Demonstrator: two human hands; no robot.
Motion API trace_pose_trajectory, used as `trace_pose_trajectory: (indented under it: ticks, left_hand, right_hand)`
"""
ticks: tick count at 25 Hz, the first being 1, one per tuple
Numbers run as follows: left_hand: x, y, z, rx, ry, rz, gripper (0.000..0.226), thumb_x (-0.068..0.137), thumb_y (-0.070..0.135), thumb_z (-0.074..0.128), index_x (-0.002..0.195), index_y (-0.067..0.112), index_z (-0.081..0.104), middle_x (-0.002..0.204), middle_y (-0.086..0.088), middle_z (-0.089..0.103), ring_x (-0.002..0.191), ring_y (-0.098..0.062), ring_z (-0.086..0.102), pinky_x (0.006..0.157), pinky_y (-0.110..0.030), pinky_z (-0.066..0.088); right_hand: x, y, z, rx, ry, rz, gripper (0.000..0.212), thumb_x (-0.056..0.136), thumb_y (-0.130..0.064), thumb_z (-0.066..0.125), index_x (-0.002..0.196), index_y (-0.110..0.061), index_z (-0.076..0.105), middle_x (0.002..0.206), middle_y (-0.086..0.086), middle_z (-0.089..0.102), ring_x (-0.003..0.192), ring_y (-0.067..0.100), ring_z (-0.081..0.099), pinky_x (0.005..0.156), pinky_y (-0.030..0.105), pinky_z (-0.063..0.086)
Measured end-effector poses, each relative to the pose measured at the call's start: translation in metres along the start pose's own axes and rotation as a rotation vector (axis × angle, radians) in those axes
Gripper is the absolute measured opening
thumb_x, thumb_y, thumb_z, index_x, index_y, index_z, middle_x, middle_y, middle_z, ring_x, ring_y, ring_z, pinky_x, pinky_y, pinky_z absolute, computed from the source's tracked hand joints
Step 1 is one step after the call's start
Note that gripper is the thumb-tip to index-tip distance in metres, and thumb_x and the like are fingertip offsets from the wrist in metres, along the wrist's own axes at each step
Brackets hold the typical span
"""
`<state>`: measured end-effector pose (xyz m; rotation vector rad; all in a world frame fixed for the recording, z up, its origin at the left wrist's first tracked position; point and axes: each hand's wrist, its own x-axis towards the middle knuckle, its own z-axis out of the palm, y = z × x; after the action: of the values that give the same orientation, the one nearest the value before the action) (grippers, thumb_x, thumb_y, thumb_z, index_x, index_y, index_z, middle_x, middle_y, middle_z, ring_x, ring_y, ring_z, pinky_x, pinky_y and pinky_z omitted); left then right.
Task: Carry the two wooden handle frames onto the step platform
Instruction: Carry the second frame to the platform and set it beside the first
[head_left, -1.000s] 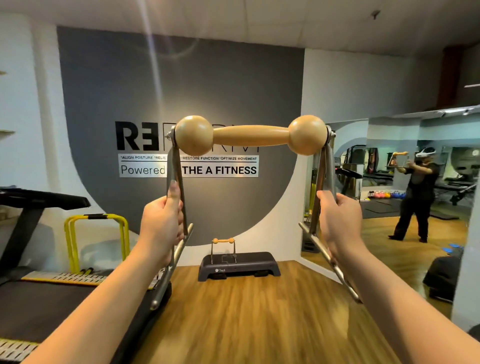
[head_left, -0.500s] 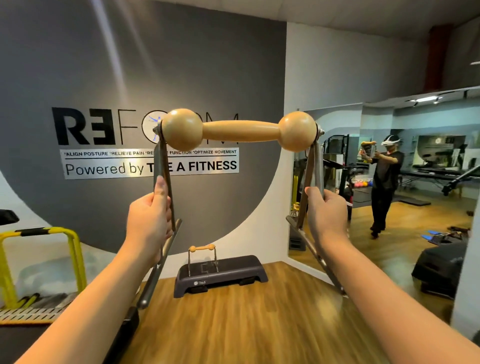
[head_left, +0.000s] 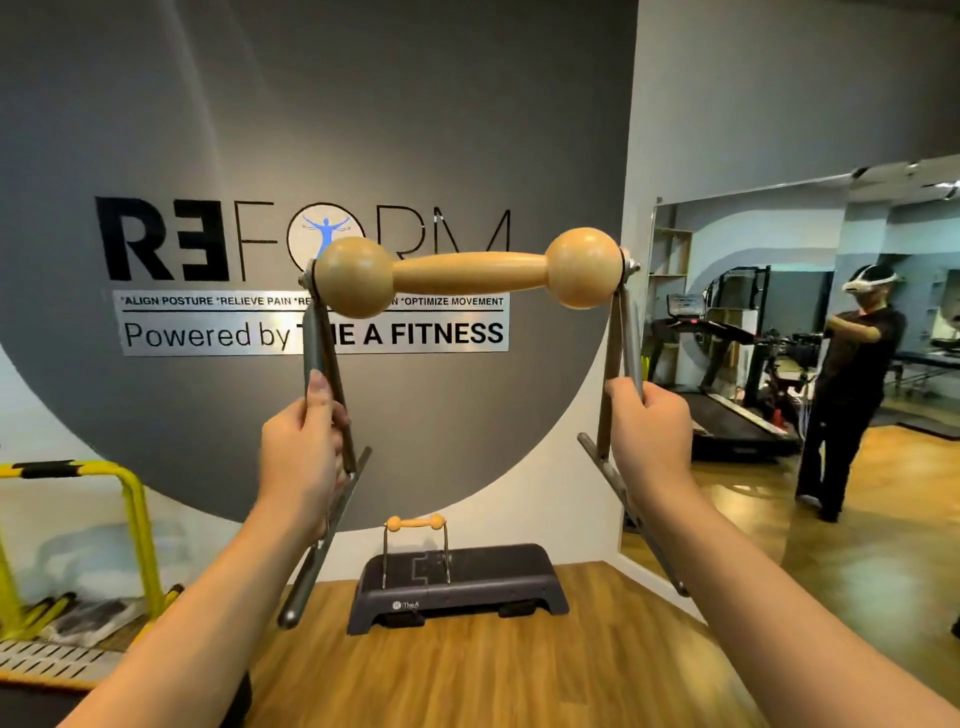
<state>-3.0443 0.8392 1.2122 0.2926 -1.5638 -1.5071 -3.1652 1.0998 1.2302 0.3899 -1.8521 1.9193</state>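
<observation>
I hold a wooden handle frame (head_left: 467, 273) up in front of me: a pale wooden bar with two round knobs on grey metal uprights and feet. My left hand (head_left: 301, 457) grips the left upright, and my right hand (head_left: 649, 441) grips the right one. Ahead on the floor by the wall lies the dark step platform (head_left: 498, 577). A second, identical wooden handle frame (head_left: 415, 525) stands upright on the platform's left part.
A yellow metal rail (head_left: 130, 499) and a treadmill deck (head_left: 57, 660) are at the left. A wall mirror (head_left: 810, 374) at the right reflects a person and more gym machines. Wooden floor (head_left: 467, 675) stretches between me and the platform.
The view has closed in on the platform and swung left; the platform looks larger and more centred. Both hands keep the same grip on the frame.
</observation>
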Motion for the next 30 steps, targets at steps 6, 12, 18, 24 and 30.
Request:
trace_pose_trajectory:
  ticks: [6,12,18,24,30]
  left_hand:
    - [0.107,-0.096,0.073,0.061,0.031,-0.027,0.056,0.103,0.063,0.042,0.075,0.015,0.050,0.052,0.006,0.038,0.045,-0.011,0.034,0.044,-0.025,0.031]
    - [0.241,-0.197,0.141,0.042,-0.052,-0.019,0.057,0.100,0.065,0.041,0.068,0.018,0.042,0.053,0.003,0.036,0.047,-0.014,0.033,0.047,-0.029,0.029]
    - [0.351,-0.272,0.221,0.039,-0.136,-0.025,0.057,0.103,0.062,0.040,0.067,0.017,0.040,0.053,0.004,0.034,0.044,-0.011,0.031,0.046,-0.028,0.026]
    - [0.428,-0.373,0.312,0.033,-0.084,-0.008,0.057,0.104,0.058,0.040,0.068,0.014,0.039,0.052,0.003,0.033,0.043,-0.011,0.031,0.049,-0.029,0.025]
    - [0.495,-0.451,0.405,0.057,0.025,-0.064,0.056,0.107,0.053,0.041,0.067,0.015,0.040,0.051,0.006,0.036,0.042,-0.008,0.033,0.051,-0.030,0.027]
  right_hand:
    - [0.109,0.098,0.061,-0.064,0.032,0.026,0.041,0.100,-0.019,0.056,0.062,-0.013,0.041,0.059,0.004,0.034,0.057,0.017,0.032,0.055,0.033,0.026]
    - [0.223,0.194,0.140,-0.093,0.105,0.030,0.041,0.101,-0.023,0.056,0.063,-0.010,0.049,0.059,0.007,0.041,0.058,0.020,0.038,0.058,0.038,0.031]
    - [0.330,0.271,0.189,-0.114,0.174,0.041,0.038,0.101,-0.022,0.056,0.065,-0.012,0.050,0.061,0.008,0.044,0.058,0.019,0.042,0.057,0.035,0.034]
    - [0.447,0.371,0.216,-0.106,0.049,0.075,0.034,0.101,-0.022,0.060,0.071,-0.007,0.058,0.065,0.008,0.048,0.060,0.016,0.045,0.058,0.033,0.039]
    - [0.572,0.462,0.240,-0.142,-0.080,0.147,0.037,0.099,-0.025,0.065,0.072,0.000,0.059,0.068,0.012,0.051,0.061,0.019,0.049,0.060,0.035,0.043]
